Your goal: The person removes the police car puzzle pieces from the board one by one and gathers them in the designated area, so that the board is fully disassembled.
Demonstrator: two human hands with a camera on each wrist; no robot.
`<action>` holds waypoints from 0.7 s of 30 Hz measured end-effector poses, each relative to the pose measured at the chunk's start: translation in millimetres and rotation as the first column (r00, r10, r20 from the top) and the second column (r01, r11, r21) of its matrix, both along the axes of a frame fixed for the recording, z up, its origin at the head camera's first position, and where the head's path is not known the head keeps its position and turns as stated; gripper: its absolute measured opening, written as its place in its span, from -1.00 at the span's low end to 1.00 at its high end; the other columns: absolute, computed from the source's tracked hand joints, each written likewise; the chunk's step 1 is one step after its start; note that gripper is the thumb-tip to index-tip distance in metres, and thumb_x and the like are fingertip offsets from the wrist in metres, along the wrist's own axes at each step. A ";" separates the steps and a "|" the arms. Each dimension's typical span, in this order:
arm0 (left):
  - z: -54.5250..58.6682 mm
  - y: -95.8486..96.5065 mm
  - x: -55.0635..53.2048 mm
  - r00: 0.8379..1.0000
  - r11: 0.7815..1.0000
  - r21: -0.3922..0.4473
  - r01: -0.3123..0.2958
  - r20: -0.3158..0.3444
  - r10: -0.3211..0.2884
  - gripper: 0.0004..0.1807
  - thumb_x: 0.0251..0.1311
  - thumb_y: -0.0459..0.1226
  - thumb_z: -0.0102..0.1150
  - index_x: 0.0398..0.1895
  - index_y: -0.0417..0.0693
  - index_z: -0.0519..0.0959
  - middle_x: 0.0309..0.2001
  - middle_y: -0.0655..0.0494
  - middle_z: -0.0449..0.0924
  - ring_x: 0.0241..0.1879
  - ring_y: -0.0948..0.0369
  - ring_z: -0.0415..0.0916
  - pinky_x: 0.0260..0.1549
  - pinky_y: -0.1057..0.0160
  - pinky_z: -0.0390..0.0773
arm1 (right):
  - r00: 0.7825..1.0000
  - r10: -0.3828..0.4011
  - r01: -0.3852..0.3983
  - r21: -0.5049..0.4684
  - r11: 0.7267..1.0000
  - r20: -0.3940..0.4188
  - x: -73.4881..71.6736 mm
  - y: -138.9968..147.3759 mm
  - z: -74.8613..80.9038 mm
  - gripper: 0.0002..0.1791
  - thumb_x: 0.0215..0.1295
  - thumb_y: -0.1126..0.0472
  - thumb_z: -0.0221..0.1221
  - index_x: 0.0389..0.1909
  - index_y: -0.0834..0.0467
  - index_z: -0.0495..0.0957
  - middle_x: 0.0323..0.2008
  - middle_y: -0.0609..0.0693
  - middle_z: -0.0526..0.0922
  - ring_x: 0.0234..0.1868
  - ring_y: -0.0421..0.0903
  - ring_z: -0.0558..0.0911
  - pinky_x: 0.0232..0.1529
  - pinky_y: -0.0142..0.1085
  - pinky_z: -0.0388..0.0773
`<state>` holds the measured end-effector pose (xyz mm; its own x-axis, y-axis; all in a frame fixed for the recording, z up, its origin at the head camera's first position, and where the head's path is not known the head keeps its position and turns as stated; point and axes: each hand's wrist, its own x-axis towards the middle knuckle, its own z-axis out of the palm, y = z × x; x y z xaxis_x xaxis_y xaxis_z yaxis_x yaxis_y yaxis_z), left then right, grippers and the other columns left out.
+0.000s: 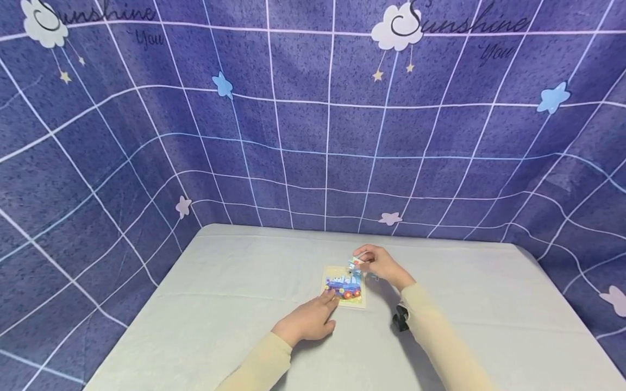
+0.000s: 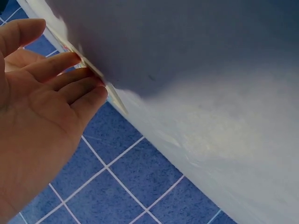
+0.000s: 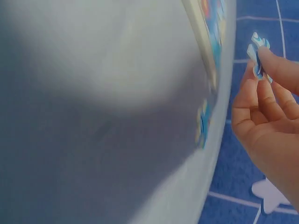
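A small jigsaw board (image 1: 356, 304) with a pale frame lies on the white-covered table, its picture showing a blue vehicle with red wheels. My left hand (image 1: 310, 319) rests its extended fingertips on the board's near left edge; the left wrist view shows those fingers (image 2: 70, 84) fairly straight. Over the board's far right corner, my right hand (image 1: 385, 265) pinches a jigsaw piece (image 3: 258, 57), white and blue, between thumb and fingers. That piece is raised above the table. Beside the board's right side lies a loose blue jigsaw piece (image 3: 202, 125), partly under my right hand in the head view.
The white tablecloth (image 1: 235, 271) spreads around the board. A blue curtain (image 1: 303, 125) with a grid and stars hangs behind and at both sides of the table. A black device (image 1: 400, 318) sits on my right wrist.
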<state>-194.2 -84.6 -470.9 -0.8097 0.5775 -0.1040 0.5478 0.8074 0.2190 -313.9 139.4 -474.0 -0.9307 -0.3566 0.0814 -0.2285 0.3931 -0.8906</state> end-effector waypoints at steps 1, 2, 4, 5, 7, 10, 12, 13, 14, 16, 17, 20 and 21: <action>0.9 0.4 0.2 1.000 1.000 0.002 0.000 -0.003 0.000 -0.41 0.31 -0.16 0.06 0.34 -0.28 0.34 0.40 -0.18 0.21 0.40 0.01 0.16 0.34 0.13 0.23 | 1.000 -0.015 0.015 0.000 1.000 0.008 0.6 4.2 2.4 -0.63 0.06 0.46 0.28 -0.05 0.38 0.54 -0.27 0.22 0.66 -0.28 -0.09 0.61 -0.24 -0.31 0.57; 1.7 0.7 0.2 1.000 1.000 0.003 -0.001 -0.006 0.001 -0.42 0.31 -0.16 0.05 0.33 -0.28 0.34 0.40 -0.18 0.21 0.39 0.00 0.17 0.34 0.12 0.23 | 1.000 -0.022 0.022 -0.001 1.000 0.009 0.8 8.1 3.8 -0.64 0.07 0.46 0.28 -0.06 0.39 0.53 -0.28 0.22 0.66 -0.30 -0.09 0.61 -0.26 -0.32 0.58; 2.5 1.4 -0.3 1.000 1.000 0.007 -0.005 -0.015 0.005 -0.44 0.33 -0.16 0.04 0.33 -0.27 0.35 0.39 -0.17 0.24 0.38 0.01 0.19 0.34 0.11 0.24 | 0.999 -0.042 0.042 0.008 0.999 0.012 1.4 16.1 5.7 -0.66 0.07 0.47 0.27 -0.08 0.38 0.54 -0.29 0.20 0.66 -0.32 -0.12 0.60 -0.28 -0.34 0.57; 2.6 1.8 -0.6 1.000 1.000 0.009 -0.008 -0.021 0.008 -0.45 0.34 -0.16 0.03 0.32 -0.26 0.36 0.38 -0.16 0.25 0.38 0.01 0.20 0.33 0.11 0.25 | 0.999 -0.049 0.049 0.007 0.999 0.014 1.6 20.1 5.9 -0.68 0.07 0.48 0.26 -0.09 0.38 0.54 -0.30 0.20 0.66 -0.33 -0.13 0.60 -0.30 -0.36 0.57; 2.2 2.7 -1.8 0.999 1.000 0.014 -0.008 -0.034 0.008 -0.46 0.34 -0.16 0.03 0.31 -0.25 0.38 0.37 -0.17 0.27 0.37 0.00 0.22 0.32 0.10 0.26 | 0.999 -0.050 0.050 0.001 0.999 0.012 1.7 28.8 6.4 -0.69 0.08 0.49 0.25 -0.10 0.40 0.53 -0.30 0.22 0.65 -0.33 -0.13 0.59 -0.32 -0.36 0.56; 1.6 3.5 -4.0 0.998 1.000 0.024 0.001 -0.058 0.000 -0.47 0.35 -0.16 0.02 0.31 -0.24 0.38 0.36 -0.18 0.28 0.36 -0.02 0.22 0.32 0.07 0.28 | 0.999 -0.053 0.053 -0.004 0.999 0.007 1.1 41.1 6.5 -0.69 0.10 0.47 0.25 -0.09 0.41 0.53 -0.28 0.24 0.66 -0.31 -0.13 0.60 -0.32 -0.36 0.55; 1.5 3.6 -5.2 0.997 1.000 0.029 0.011 -0.074 -0.009 -0.46 0.35 -0.15 0.02 0.32 -0.24 0.37 0.37 -0.19 0.25 0.37 -0.03 0.20 0.32 0.06 0.27 | 0.998 -0.058 0.059 -0.011 0.998 0.008 1.1 47.0 5.9 -0.68 0.10 0.46 0.26 -0.08 0.41 0.53 -0.27 0.25 0.66 -0.31 -0.13 0.60 -0.31 -0.31 0.57; 1.5 3.9 -6.1 0.997 0.999 0.033 0.020 -0.076 -0.017 -0.45 0.35 -0.15 0.03 0.33 -0.24 0.35 0.38 -0.19 0.23 0.38 -0.03 0.18 0.33 0.05 0.25 | 0.998 -0.062 0.062 -0.011 0.998 0.008 0.9 49.7 5.6 -0.68 0.11 0.46 0.26 -0.08 0.41 0.53 -0.27 0.25 0.66 -0.31 -0.13 0.60 -0.30 -0.29 0.58; 1.3 4.5 -7.2 0.996 0.999 0.031 0.030 -0.081 -0.028 -0.44 0.36 -0.14 0.02 0.35 -0.24 0.34 0.39 -0.19 0.21 0.39 -0.03 0.16 0.34 0.06 0.23 | 0.998 -0.061 0.061 -0.009 0.998 0.008 0.9 52.4 5.3 -0.67 0.12 0.45 0.26 -0.07 0.42 0.52 -0.26 0.25 0.66 -0.31 -0.13 0.60 -0.28 -0.26 0.60; 1.3 6.2 -9.9 0.995 0.998 0.026 0.055 -0.081 -0.052 -0.41 0.36 -0.12 0.02 0.37 -0.24 0.30 0.42 -0.19 0.17 0.41 -0.04 0.11 0.36 0.06 0.19 | 0.998 -0.066 0.066 -0.008 0.998 0.018 1.0 56.7 4.3 -0.66 0.12 0.44 0.26 -0.06 0.42 0.52 -0.26 0.26 0.66 -0.32 -0.11 0.61 -0.27 -0.18 0.62; 0.7 7.1 -11.3 0.995 0.998 0.020 0.067 -0.078 -0.066 -0.39 0.36 -0.11 0.02 0.38 -0.24 0.28 0.43 -0.18 0.15 0.42 -0.03 0.09 0.37 0.07 0.17 | 0.998 -0.066 0.066 -0.006 0.998 0.022 0.9 58.6 3.7 -0.66 0.12 0.44 0.26 -0.05 0.42 0.52 -0.26 0.26 0.66 -0.32 -0.08 0.61 -0.27 -0.14 0.63; -1.9 9.9 -15.3 0.995 0.996 -0.001 0.088 -0.047 -0.088 -0.34 0.36 -0.05 0.01 0.42 -0.21 0.22 0.46 -0.16 0.08 0.45 -0.04 0.00 0.40 0.06 0.10 | 0.998 -0.051 0.051 -0.013 0.999 0.030 2.4 63.4 4.0 -0.65 0.13 0.46 0.25 -0.03 0.46 0.51 -0.27 0.30 0.65 -0.33 0.04 0.63 -0.28 -0.06 0.64; -2.8 10.6 -16.3 0.995 0.996 -0.009 0.089 -0.034 -0.089 -0.32 0.36 -0.02 0.01 0.43 -0.20 0.21 0.47 -0.16 0.05 0.46 -0.04 -0.03 0.40 0.05 0.09 | 0.999 -0.042 0.042 -0.015 0.999 0.028 3.6 64.7 4.6 -0.65 0.13 0.47 0.24 -0.04 0.49 0.50 -0.28 0.32 0.64 -0.35 0.09 0.63 -0.29 -0.04 0.65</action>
